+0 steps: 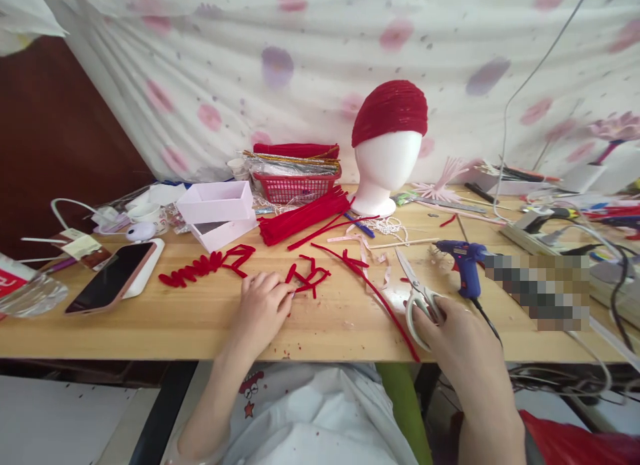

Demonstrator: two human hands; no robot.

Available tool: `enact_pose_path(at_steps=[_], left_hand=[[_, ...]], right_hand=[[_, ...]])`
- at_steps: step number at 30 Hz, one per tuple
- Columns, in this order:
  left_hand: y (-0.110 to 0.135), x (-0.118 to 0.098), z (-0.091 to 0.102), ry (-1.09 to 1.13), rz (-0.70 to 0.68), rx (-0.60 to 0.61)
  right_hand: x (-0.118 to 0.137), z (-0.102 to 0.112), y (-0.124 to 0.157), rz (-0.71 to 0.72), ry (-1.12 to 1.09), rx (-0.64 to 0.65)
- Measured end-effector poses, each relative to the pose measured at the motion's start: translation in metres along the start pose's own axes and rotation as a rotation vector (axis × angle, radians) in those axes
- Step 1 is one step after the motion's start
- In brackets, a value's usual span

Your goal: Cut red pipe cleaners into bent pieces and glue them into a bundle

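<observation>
My left hand (262,307) rests on the wooden table (150,325), fingers curled down, its fingertips touching a small bent piece of red pipe cleaner (306,278). My right hand (463,338) grips the white handles of a pair of scissors (419,293), whose blades lie on the table pointing away. A long red pipe cleaner (373,291) runs diagonally between the two hands. A coiled and folded red pipe cleaner shape (207,263) lies to the left. A bundle of straight red pipe cleaners (300,218) sits further back.
A white foam head (387,165) wearing a red cap stands at the back. A blue glue gun (465,261) lies right of the scissors. A phone (113,278), pink boxes (217,211), a red basket (295,185) and a power strip with cables (550,235) crowd the table.
</observation>
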State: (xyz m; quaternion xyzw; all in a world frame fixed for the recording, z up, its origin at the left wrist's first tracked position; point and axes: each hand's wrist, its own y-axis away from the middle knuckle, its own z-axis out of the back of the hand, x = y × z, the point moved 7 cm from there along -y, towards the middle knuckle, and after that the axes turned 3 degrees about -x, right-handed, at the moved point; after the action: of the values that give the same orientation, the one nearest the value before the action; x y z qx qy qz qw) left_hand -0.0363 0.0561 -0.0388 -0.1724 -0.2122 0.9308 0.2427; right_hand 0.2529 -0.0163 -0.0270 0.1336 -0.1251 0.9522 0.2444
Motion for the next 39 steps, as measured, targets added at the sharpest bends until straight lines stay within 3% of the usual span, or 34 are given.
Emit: enact_pose_path(at_steps=[5, 12, 16, 19, 21, 23, 26, 29, 31, 35, 39], left_hand=[[0.006, 0.002, 0.022, 0.238, 0.038, -0.118], [0.009, -0.01, 0.048, 0.425, 0.175, -0.266], [0.013, -0.013, 0.062, 0.537, 0.316, -0.38], [0.012, -0.018, 0.072, 0.581, 0.329, -0.403], [0.011, -0.02, 0.08, 0.579, 0.312, -0.434], [0.011, -0.024, 0.09, 0.546, 0.282, -0.483], [0.013, -0.033, 0.101, 0.47, 0.218, -0.521], [0.017, -0.044, 0.109, 0.389, 0.161, -0.558], [0.02, -0.051, 0.113, 0.351, 0.134, -0.577], [0.023, -0.055, 0.114, 0.345, 0.126, -0.578], [0.025, -0.053, 0.112, 0.332, 0.138, -0.582]], right_hand=[[-0.009, -0.008, -0.014, 0.037, 0.22, 0.063], [0.01, -0.022, -0.029, 0.322, 0.474, 0.056], [0.014, -0.019, -0.043, 0.334, 0.499, 0.082], [0.008, -0.011, -0.058, 0.251, 0.454, 0.084], [0.002, -0.003, -0.064, 0.174, 0.336, 0.08], [0.003, 0.01, -0.062, 0.124, 0.105, -0.005], [0.021, 0.034, -0.034, 0.15, -0.479, -0.196], [0.061, 0.038, 0.008, 0.2, -1.131, -0.106], [0.095, 0.032, 0.031, 0.225, -1.381, 0.068], [0.131, 0.021, 0.049, 0.237, -1.582, 0.274], [0.131, 0.021, 0.043, 0.311, -1.692, 0.264]])
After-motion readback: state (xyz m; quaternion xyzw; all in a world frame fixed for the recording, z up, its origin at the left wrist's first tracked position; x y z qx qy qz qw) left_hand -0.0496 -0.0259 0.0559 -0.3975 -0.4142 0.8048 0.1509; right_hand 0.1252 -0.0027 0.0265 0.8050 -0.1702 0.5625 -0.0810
